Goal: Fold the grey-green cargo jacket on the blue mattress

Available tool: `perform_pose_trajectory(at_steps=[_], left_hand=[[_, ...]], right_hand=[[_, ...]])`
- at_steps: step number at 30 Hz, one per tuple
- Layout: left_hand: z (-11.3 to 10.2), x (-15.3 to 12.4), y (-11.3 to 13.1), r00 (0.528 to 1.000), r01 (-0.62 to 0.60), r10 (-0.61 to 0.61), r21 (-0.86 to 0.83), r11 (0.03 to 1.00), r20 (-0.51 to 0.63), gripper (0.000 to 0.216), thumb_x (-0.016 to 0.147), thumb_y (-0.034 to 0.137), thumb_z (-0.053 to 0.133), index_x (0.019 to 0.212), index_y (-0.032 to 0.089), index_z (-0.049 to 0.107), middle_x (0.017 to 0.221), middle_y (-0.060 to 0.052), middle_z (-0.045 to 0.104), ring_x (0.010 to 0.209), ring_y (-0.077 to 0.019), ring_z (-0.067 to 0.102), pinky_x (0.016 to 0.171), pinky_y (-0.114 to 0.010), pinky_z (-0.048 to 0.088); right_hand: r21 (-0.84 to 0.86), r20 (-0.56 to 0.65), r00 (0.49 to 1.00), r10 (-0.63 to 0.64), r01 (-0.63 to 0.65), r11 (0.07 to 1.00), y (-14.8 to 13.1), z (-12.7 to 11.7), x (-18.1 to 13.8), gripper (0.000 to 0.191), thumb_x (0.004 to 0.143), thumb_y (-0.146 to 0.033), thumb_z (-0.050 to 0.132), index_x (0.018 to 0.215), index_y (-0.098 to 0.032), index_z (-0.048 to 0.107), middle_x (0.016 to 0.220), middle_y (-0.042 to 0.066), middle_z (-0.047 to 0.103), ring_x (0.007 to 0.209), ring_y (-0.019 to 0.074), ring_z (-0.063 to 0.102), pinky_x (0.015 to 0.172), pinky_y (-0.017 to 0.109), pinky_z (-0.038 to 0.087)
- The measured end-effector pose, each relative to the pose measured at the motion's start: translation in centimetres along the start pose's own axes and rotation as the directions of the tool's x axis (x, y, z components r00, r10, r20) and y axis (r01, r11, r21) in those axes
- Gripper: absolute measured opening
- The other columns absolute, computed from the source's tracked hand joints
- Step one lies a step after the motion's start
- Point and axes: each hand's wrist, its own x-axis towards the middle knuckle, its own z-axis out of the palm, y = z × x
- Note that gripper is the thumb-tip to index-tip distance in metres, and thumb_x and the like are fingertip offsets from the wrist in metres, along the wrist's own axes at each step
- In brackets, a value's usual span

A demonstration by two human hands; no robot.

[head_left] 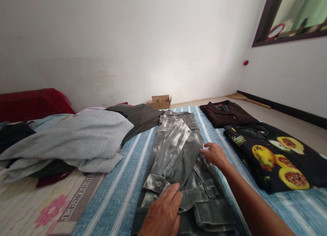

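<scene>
A grey, mottled button-cuffed garment (178, 150), apparently a denim jacket, lies lengthwise in front of me with its sleeves folded inward over the body. One buttoned cuff (156, 184) is near my left hand (163, 208), which rests on the lower part of the cloth with its fingers stretched out. At the garment's right edge, my right hand (213, 154) touches the fabric, fingers extended and slightly apart. A pocket flap (214, 212) shows at the near end. My left palm is turned down and partly hides the cloth beneath it.
A blue striped sheet (127, 167) lies underneath. On the left are heaped clothes with a light grey garment (76, 137) on top. To the right lie a folded dark brown garment (227, 115) and a black fruit-print garment (276, 157). A cardboard box (160, 102) stands by the wall.
</scene>
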Motion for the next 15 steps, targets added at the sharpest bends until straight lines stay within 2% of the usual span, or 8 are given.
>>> perform_pose_trajectory(at_steps=[3,7,11,15], left_hand=[[-0.2,-0.2,-0.3,1.000,-0.012,0.012,-0.013,1.000,-0.013,0.060,0.064,0.000,0.042,0.120,0.015,0.058,0.135,-0.010,0.055,0.126,-0.0168,0.050,0.102,-0.027,0.044],[0.5,-0.6,-1.0,0.999,-0.039,0.039,-0.012,0.999,-0.026,0.068,0.061,-0.003,0.039,0.125,0.014,0.054,0.137,-0.012,0.053,0.128,-0.0167,0.048,0.102,-0.028,0.044],[1.5,-0.9,-1.5,0.997,-0.036,0.035,-0.004,0.999,-0.066,0.064,0.066,-0.004,0.038,0.128,0.009,0.052,0.138,-0.017,0.050,0.130,-0.0180,0.046,0.104,-0.027,0.043],[2.0,-1.1,-1.5,0.993,0.024,-0.025,-0.012,1.000,-0.117,0.063,0.067,-0.005,0.038,0.126,0.010,0.053,0.141,-0.017,0.047,0.131,-0.0188,0.044,0.103,-0.027,0.044]], right_hand=[[0.043,0.030,0.999,0.017,-0.019,0.999,-0.2,0.2,1.5,0.041,0.081,-0.040,0.054,0.110,-0.013,0.066,0.066,0.007,0.068,0.069,0.0203,0.067,0.061,0.026,0.044],[0.085,0.100,0.995,0.025,-0.034,0.996,-0.2,0.7,3.2,0.029,0.079,-0.038,0.055,0.082,-0.014,0.071,0.051,0.004,0.062,0.050,0.0159,0.061,0.051,0.023,0.042],[0.103,0.140,0.990,0.029,-0.044,0.994,-0.2,1.1,4.3,0.024,0.076,-0.036,0.059,0.068,-0.015,0.068,0.047,0.002,0.059,0.043,0.0136,0.057,0.047,0.022,0.041],[0.110,0.128,0.991,0.045,-0.059,0.992,-0.2,1.2,4.9,0.021,0.074,-0.033,0.062,0.064,-0.015,0.066,0.046,0.002,0.059,0.042,0.0138,0.056,0.048,0.023,0.041]])
